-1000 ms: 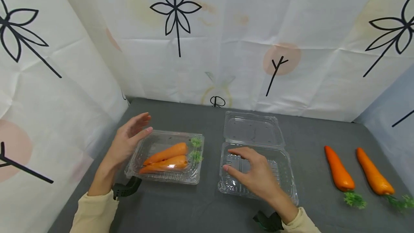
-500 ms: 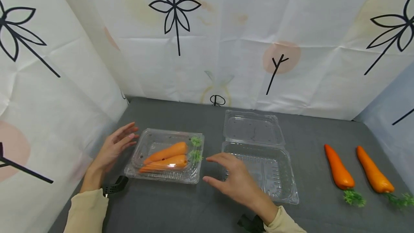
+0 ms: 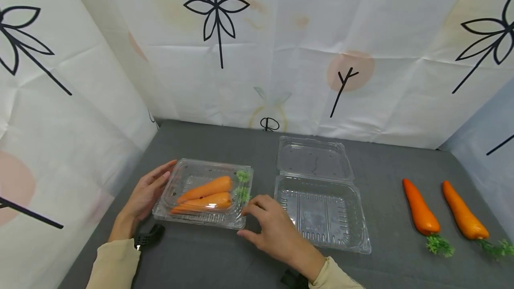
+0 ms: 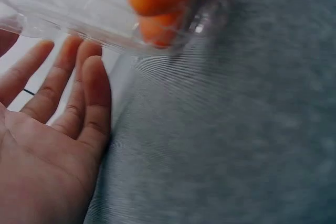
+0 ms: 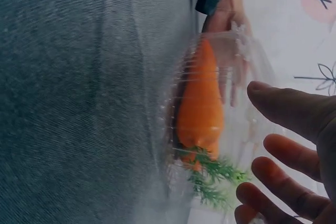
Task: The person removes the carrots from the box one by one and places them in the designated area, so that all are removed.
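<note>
A clear plastic clamshell box [image 3: 188,171] with its lid down holds two orange carrots [image 3: 210,188], their green tops toward its right end. My left hand [image 3: 144,195] is at the box's left side, fingers extended. In the left wrist view the fingertips of that hand [image 4: 58,135] come right up to the box edge [image 4: 68,9]. My right hand [image 3: 275,229] is at the box's lower right corner, fingers bent loosely. The right wrist view has its thumb [image 5: 294,108] and fingers spread apart beside the box, with a carrot [image 5: 202,103] visible through the plastic.
Right of the closed box, a second clear clamshell [image 3: 363,222] lies open with nothing inside, its lid [image 3: 315,159] folded back. Farther right on the grey table [image 3: 385,258] lie a red-orange carrot [image 3: 420,208] and an orange carrot [image 3: 465,211]. A printed white cloth [image 3: 281,57] stands behind.
My right hand has moved left from over the open clamshell to the closed box's right side. My left hand drew back left and down, then came in against the box's left side.
</note>
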A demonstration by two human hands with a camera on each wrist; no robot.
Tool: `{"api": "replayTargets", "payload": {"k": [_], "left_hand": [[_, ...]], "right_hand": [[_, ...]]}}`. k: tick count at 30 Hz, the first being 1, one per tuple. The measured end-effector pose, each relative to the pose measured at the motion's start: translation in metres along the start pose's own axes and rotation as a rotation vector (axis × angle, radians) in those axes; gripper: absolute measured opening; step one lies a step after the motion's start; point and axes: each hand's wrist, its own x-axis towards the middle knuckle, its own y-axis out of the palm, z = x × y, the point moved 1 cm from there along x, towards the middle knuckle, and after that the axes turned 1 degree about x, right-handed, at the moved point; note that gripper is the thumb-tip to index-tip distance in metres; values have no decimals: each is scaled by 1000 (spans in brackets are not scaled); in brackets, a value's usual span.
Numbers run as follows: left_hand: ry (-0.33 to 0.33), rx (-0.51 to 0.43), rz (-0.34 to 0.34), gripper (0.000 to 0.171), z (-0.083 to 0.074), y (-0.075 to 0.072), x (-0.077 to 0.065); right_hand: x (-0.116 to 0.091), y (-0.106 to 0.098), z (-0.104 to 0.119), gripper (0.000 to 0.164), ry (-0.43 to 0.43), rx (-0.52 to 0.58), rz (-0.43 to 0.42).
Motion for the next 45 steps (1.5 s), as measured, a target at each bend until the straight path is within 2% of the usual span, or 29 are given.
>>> {"api": "replayTargets", "payload": {"k": [7,15,20,25,31,36,39,45], "left_hand": [[30,89,-56,48,8,2,-4],[47,59,-77,47,12,4,-5],[43,25,-67,48,13,5,-6],[54,32,-58,48,13,5,-7],[61,18,-50,47,14,5,-8],[55,-25,-44,48,13,5,-8],[53,-20,-43,48,12,5,-8],[46,3,-35,48,12,4,-8]], "right_hand": [[0,5,1,26,-62,-82,-25],[1,4,0,19,-91,-78,0],[2,3,0,14,-79,-6,18],[3,2,0,7,-53,89,38],[4,4,-1,2,-81,107,14],[3,10,-2,9,-198,49,-72],[2,13,-2,11,-245,-28,-103],[0,18,-1,9,-269,-146,-104]]}}
